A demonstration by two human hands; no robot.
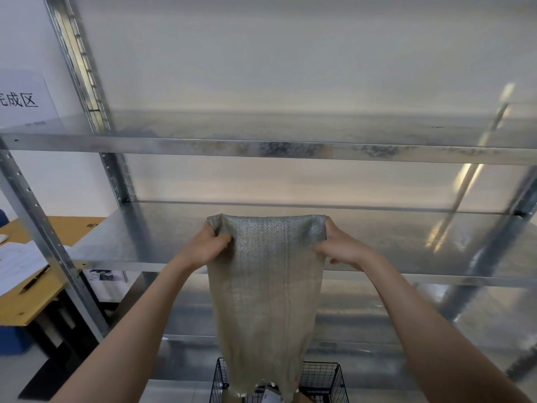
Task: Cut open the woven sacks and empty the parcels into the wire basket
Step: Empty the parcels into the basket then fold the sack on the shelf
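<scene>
My left hand [209, 246] has its fingers bunched round the upper left corner of the sack [266, 289]. My right hand [340, 249] pinches the upper right corner, so both hands are clenched on the cloth and neither is free. I hold the sack up in front of the metal shelf [261, 149], with its closed end stretched between my fists. Its long axis runs straight from 12 o'clock down to 6 o'clock. The ragged cut mouth is at the 6 o'clock end and hangs at the wire basket [323, 377]. I cannot tell whether the mouth dips inside the rim or stops just above it. Something pale shows under the mouth, which I take for a parcel [271, 398] lying in the basket. My hands are level, one at 9 o'clock of the top edge and one at 3 o'clock, so neither is nearer the basket. The sack hangs flat and limp, which makes me think it is emptied or close to it. Any shake to clear it should run along that up-and-down line, keeping the mouth over the basket. The desk [32, 303] sits well off at 8 o'clock.
</scene>
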